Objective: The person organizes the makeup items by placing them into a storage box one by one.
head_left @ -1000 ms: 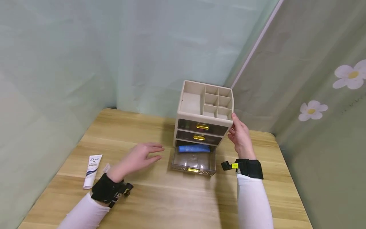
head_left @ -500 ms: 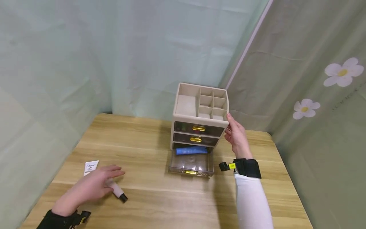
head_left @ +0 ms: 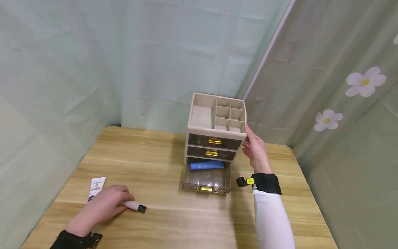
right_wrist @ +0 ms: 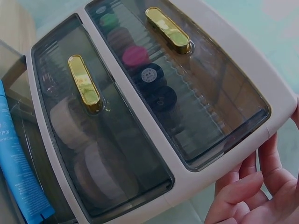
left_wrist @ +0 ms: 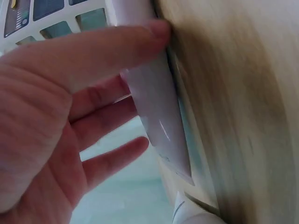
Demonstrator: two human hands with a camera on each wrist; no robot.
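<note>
Near the table's left side, my left hand (head_left: pixel 107 204) pinches a pale pink squeeze tube (head_left: pixel 131 205) with a black cap. In the left wrist view, the thumb lies across the tube's near face and the fingers touch its other side. My right hand (head_left: pixel 256 152) holds the right side of a cream drawer organizer (head_left: pixel 202 117), its thumb at the upper front corner. The organizer's bottom drawer (head_left: pixel 189 185) is pulled out, with a blue tube (head_left: pixel 206 165) lying at its back. Partly hidden behind the left hand is a white Dove tube (head_left: pixel 97 185).
Two upper drawers with gold handles are closed; small bottles (right_wrist: pixel 152 74) and round items (right_wrist: pixel 98 172) show through their fronts. Compartments divide the organizer's top. Curtains (head_left: pixel 161 62) hang behind and beside the wooden table (head_left: pixel 174 224).
My left hand has moved from beside the drawer back to the pink tube and taken hold of it. The tube's capped end has swung rightward. My right hand keeps its place on the organizer.
</note>
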